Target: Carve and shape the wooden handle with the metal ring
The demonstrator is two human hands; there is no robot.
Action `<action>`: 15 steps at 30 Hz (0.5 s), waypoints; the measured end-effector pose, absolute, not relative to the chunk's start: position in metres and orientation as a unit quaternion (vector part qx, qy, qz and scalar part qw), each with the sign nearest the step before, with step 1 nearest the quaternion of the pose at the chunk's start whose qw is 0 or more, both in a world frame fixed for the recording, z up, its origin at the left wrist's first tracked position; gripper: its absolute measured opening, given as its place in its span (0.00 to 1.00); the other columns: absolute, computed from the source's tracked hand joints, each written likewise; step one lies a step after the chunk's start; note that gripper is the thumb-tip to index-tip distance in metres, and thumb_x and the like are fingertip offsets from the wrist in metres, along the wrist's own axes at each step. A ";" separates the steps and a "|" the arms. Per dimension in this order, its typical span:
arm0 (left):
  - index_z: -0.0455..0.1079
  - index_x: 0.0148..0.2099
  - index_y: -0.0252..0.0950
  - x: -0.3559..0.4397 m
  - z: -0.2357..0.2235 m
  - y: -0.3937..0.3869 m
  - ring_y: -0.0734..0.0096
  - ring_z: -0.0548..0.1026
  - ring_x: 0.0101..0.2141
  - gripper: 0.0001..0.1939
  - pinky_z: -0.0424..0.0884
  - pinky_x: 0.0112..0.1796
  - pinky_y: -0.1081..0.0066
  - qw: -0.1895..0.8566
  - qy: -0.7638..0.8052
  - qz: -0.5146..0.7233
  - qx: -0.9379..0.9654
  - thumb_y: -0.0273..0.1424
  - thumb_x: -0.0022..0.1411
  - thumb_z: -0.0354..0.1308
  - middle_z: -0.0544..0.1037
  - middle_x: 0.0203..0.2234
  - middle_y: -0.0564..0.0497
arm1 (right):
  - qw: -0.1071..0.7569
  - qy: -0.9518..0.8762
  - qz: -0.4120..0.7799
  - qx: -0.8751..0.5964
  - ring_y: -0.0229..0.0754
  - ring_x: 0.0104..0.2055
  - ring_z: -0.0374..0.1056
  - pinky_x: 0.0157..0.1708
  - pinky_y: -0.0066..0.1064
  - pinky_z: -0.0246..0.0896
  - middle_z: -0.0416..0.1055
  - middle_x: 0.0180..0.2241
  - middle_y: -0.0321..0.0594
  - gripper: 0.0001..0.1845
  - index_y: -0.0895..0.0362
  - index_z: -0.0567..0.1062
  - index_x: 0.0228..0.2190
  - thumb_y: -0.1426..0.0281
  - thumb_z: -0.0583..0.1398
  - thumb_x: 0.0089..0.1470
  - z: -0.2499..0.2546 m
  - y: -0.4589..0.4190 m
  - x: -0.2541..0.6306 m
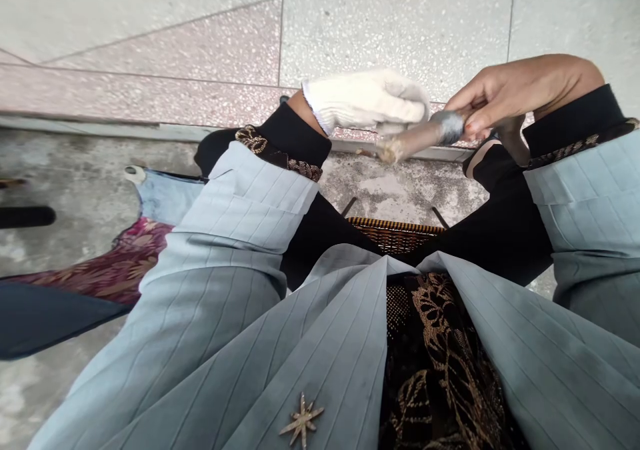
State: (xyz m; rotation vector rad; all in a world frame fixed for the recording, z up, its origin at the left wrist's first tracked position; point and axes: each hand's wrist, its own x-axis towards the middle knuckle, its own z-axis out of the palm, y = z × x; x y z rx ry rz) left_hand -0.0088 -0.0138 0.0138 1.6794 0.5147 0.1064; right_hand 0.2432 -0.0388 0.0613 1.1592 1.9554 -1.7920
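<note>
My right hand (520, 93), bare, grips a worn round wooden handle (417, 141) at its grey band (451, 127). The handle points left and towards me, with a pale, frayed end. What the handle leads to under my right hand is not clear. Just left of it, my left hand (373, 100) wears a white knitted glove. Its fingers are curled and lie right against the upper side of the handle; whatever may be inside them is hidden.
Below my hands, between my black-clad legs, shows a woven wicker edge (395, 235). A low step edge (165, 129) separates speckled tiles (400, 23) from rough concrete (85, 190). At left lie blue and maroon patterned cloth (145, 250) and a dark bar (27, 217).
</note>
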 end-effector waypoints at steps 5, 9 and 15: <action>0.69 0.38 0.37 -0.007 0.014 -0.018 0.80 0.61 0.25 0.19 0.61 0.30 0.73 0.601 0.253 0.195 0.732 0.44 0.73 0.45 0.66 0.23 0.54 | -0.224 0.614 -0.625 0.426 0.37 0.29 0.58 0.30 0.30 0.60 0.66 0.32 0.36 0.19 0.51 0.76 0.42 0.53 0.65 0.53 0.068 -0.046 0.246; 0.69 0.37 0.36 0.003 0.009 -0.022 0.81 0.56 0.22 0.22 0.53 0.25 0.72 0.573 0.250 0.194 0.756 0.47 0.72 0.45 0.61 0.22 0.56 | -0.316 0.582 -0.538 0.522 0.44 0.36 0.64 0.38 0.36 0.63 0.71 0.42 0.41 0.19 0.46 0.75 0.43 0.49 0.58 0.57 0.060 -0.043 0.236; 0.70 0.40 0.32 0.013 0.010 -0.023 0.79 0.54 0.26 0.28 0.53 0.29 0.69 0.512 0.272 0.069 0.812 0.53 0.69 0.46 0.64 0.20 0.54 | -0.272 0.594 -0.440 0.616 0.46 0.32 0.64 0.36 0.43 0.65 0.71 0.34 0.45 0.15 0.50 0.72 0.31 0.52 0.62 0.53 0.048 -0.036 0.230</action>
